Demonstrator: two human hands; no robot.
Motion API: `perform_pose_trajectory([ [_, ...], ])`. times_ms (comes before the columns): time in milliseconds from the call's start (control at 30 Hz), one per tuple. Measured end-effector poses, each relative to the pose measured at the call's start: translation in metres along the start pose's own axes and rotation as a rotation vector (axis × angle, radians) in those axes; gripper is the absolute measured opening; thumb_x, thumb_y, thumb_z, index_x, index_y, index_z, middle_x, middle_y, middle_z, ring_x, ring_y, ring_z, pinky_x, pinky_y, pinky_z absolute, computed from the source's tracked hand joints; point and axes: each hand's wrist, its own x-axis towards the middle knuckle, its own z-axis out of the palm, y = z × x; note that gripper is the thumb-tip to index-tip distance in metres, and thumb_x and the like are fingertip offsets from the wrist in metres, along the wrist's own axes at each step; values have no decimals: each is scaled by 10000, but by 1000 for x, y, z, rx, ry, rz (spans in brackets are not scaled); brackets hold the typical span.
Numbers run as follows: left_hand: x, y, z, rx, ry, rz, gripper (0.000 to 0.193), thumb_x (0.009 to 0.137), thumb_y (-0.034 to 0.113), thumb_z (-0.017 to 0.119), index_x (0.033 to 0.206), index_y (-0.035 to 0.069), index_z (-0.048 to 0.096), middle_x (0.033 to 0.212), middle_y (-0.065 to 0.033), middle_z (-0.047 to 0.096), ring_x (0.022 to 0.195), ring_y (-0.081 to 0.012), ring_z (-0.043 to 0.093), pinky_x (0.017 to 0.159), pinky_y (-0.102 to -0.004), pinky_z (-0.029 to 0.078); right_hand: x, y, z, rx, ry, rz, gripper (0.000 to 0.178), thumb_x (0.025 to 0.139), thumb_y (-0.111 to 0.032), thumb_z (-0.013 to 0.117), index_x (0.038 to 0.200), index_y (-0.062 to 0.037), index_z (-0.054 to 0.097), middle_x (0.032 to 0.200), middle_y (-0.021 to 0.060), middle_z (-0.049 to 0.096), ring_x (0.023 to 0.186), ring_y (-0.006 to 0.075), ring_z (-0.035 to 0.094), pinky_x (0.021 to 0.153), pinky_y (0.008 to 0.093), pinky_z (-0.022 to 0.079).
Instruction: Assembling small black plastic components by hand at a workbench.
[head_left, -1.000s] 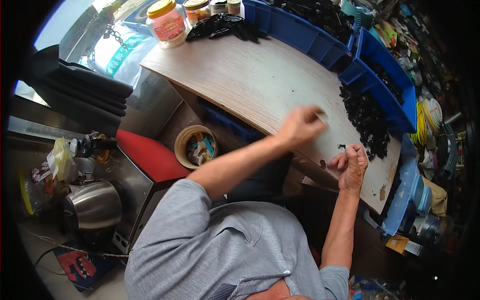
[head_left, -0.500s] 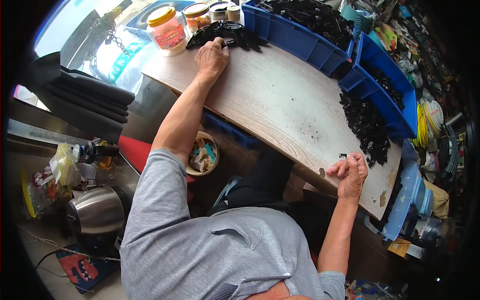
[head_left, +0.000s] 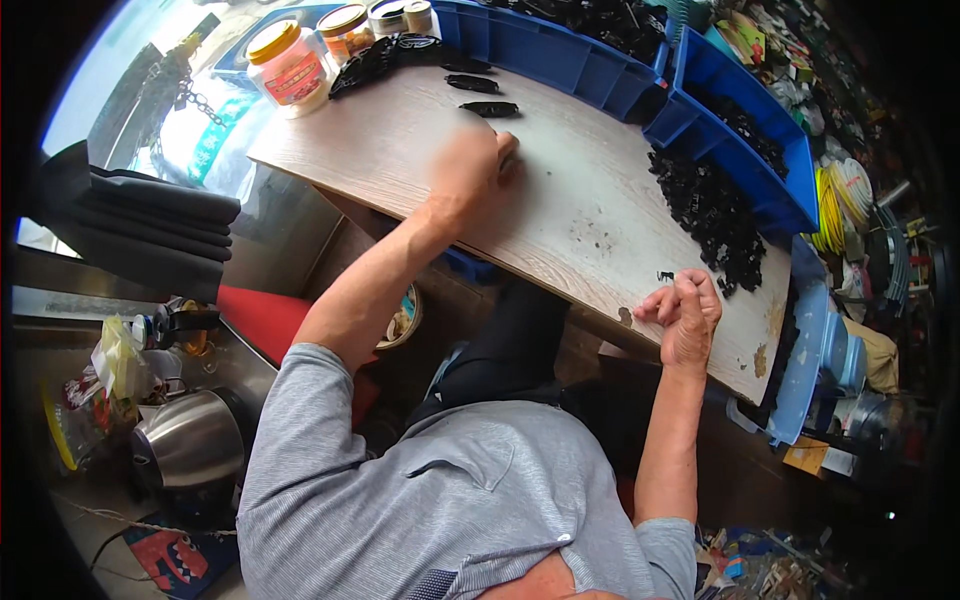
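Observation:
My left hand [head_left: 470, 165], smeared by motion, is over the left part of the wooden table [head_left: 570, 180]. Its fingers look curled, with something dark at them that I cannot make out. Just beyond it lie two slim black pieces [head_left: 490, 108], apart from a heap of similar black parts [head_left: 385, 62]. Near the table's front edge on the right, my right hand [head_left: 688, 315] is closed with its fingers bent. A tiny black plastic part [head_left: 665, 275] shows right by its fingers; whether it is held or lying on the table is unclear.
Blue bins [head_left: 560, 62] of black parts line the far side, with a loose pile of small black parts [head_left: 710, 215] before them. Lidded jars [head_left: 287, 68] stand at the far left. A metal kettle [head_left: 190, 437] and a round waste bin [head_left: 405, 320] are below the table.
My left hand has left the black heap and come nearer and to the right. Two slim black pieces now show separately. The right hand keeps its pose; the whole view has shifted slightly.

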Motion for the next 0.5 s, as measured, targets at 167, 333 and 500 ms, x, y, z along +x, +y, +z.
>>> perform_pose_trajectory([
  [167,-9,17,2,-90,-24,3,279,828,198,694,1083,99,640,1023,-104,667,964,-326,602,848,-411,488,2,5,-9,-7,-30,-17,132,935,-214,614,948,-88,577,511,21,464,536,179,597,528,393,588],
  [333,-22,13,0,-45,111,36,215,819,142,707,1021,89,660,929,-97,674,895,-291,621,787,-377,492,1,5,-9,25,-8,-8,154,932,-238,639,964,-94,597,520,24,487,545,177,607,529,396,592],
  [500,-40,61,18,-940,-24,-235,229,851,49,716,1069,20,653,782,-1,645,640,-74,546,563,-214,436,1,4,-5,85,4,-23,163,930,-256,652,986,-104,634,528,34,518,554,185,614,509,408,591],
])
